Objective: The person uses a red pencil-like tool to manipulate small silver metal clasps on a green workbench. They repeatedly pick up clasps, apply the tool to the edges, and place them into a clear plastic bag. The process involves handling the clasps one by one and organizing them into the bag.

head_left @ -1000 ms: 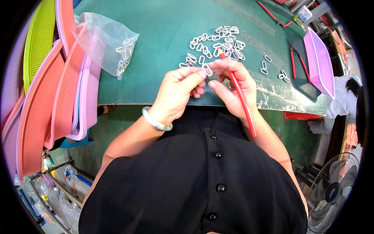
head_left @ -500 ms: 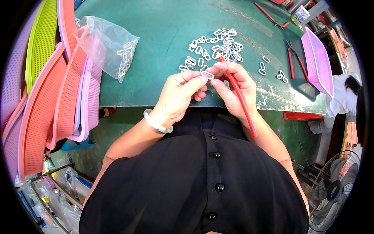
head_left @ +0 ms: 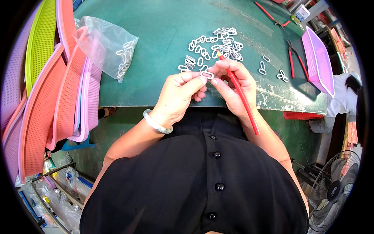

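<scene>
An oval silver metal ring (head_left: 207, 75) is pinched between the thumb and forefinger of my left hand (head_left: 180, 90), just over the near edge of the green table. Tucked between the fingers of my right hand (head_left: 237, 82) is a thin red pencil-like stick (head_left: 244, 99) with a yellowish tip, slanting down along the wrist. The right fingertips close around the other end of the same ring. Beyond both hands lies a loose pile of similar oval rings (head_left: 232, 45), with several more (head_left: 190, 61) right behind my left fingers.
A clear plastic bag (head_left: 107, 41) with rings in it lies on the table at left, beside stacked coloured baskets (head_left: 43, 101). At right are a few rings (head_left: 262, 68), red-handled pliers (head_left: 292, 62) and a purple basket (head_left: 316, 62). A fan (head_left: 333, 190) stands lower right.
The ring between my fingers has turned slightly, showing its open oval more. The red stick's lower end has swung a little to the right; both hands stay nearly in place.
</scene>
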The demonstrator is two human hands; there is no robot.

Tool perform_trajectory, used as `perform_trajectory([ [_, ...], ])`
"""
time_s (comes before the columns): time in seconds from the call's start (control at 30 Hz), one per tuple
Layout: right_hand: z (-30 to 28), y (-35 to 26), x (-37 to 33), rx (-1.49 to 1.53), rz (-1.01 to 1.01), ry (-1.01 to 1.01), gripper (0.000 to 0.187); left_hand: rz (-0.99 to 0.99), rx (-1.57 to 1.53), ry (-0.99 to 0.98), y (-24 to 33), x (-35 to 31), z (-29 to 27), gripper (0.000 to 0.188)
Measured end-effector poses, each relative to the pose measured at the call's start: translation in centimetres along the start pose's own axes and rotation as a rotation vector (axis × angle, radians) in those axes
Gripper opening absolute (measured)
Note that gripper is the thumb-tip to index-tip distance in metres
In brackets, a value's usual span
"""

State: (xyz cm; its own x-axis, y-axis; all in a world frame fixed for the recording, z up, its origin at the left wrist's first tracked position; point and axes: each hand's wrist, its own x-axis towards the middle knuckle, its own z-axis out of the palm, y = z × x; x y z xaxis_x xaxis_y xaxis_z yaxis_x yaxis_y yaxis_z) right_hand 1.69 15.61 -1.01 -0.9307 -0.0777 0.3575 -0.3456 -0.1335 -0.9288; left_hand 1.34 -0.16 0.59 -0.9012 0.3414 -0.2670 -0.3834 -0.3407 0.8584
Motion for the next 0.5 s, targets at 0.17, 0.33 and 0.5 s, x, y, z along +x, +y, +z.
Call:
perform_trajectory([
  [0.17,-0.04,0.12,-0.08,0.015,0.010,0.005,0.034,0.013,0.012,0.007,-0.13,0.01,0.05,0.015],
  [0.33,-0.06,0.16,-0.12,0.041,0.018,0.001,0.034,0.023,0.023,0.006,-0.19,-0.05,-0.04,0.016],
  [0.5,0.02,0.05,-0.14,0.053,0.029,0.001,0.034,0.019,0.029,0.007,-0.32,0.01,-0.14,0.017],
])
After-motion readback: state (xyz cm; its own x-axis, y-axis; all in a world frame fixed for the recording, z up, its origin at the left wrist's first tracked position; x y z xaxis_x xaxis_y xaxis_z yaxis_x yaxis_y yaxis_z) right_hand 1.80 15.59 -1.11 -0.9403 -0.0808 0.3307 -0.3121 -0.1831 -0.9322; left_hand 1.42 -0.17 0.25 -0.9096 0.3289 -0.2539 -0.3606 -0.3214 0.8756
